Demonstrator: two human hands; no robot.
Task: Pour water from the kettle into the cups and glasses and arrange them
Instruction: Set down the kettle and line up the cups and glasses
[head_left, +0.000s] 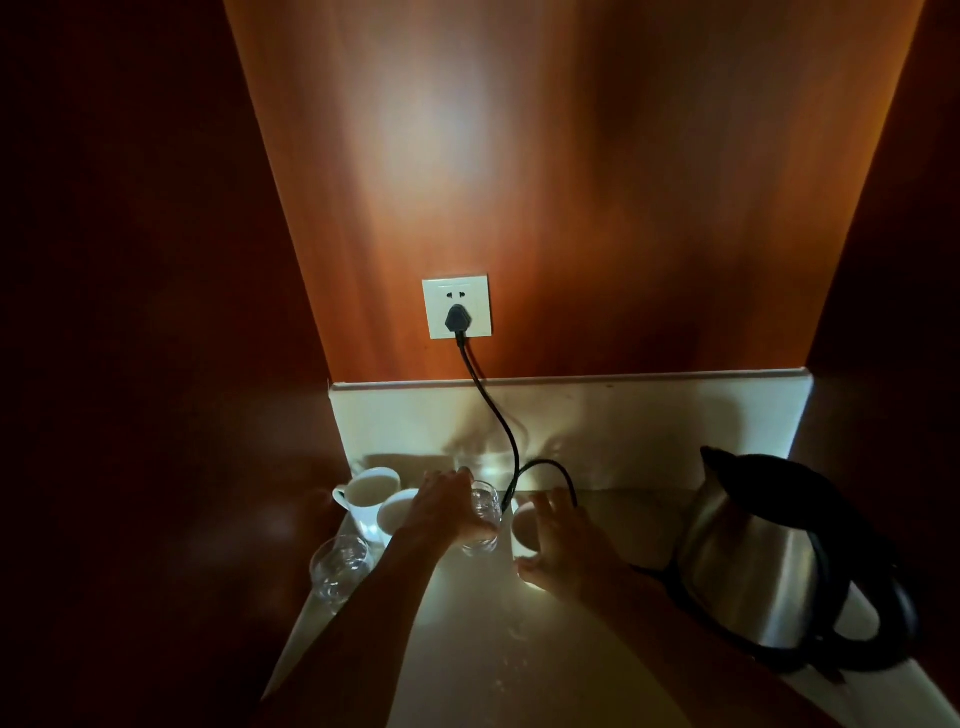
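A steel kettle (769, 561) with a black lid and handle stands on its base at the right of the pale counter (478, 654). My left hand (447, 506) grips a clear glass (484, 514) near the back. Beside it, my right hand (563, 540) holds a white cup (523, 527) from the right side. Two more white cups stand at the back left, one with a handle (366, 493) and one (397, 512) partly hidden behind my left hand. Another clear glass (340, 566) sits at the left edge.
A black cord (498, 415) runs from a white wall socket (457, 307) down over the backsplash to the counter between the glass and the cup. Dark wooden walls close in on the left and right. The counter's front half is bare.
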